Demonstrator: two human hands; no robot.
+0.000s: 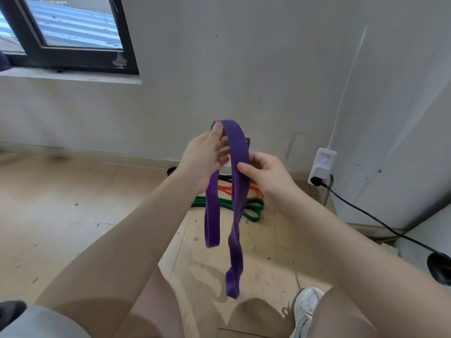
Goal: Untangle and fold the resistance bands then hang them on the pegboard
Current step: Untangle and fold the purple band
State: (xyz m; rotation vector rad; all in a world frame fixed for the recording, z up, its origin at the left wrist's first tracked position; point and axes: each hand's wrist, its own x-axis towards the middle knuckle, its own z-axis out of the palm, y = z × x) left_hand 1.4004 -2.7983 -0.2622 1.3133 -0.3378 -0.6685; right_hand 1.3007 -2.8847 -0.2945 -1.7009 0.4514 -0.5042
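A wide purple resistance band [238,152] arches over in mid-air in front of me, its two folded ends hanging down towards the floor. My left hand [205,157] holds the left side near the top of the arch, fingers partly spread. My right hand [264,170] pinches the right strand with thumb and fingers. On the floor by the wall lie a green band [253,208], an orange band [256,192] and a black band [225,178], partly hidden behind the purple one. No pegboard is in view.
A white plug adapter [322,167] sits in the wall at right, with a black cable [380,222] running across the floor to a dark object [439,269]. A window [73,32] is at upper left. My white shoe [306,307] rests on the wooden floor.
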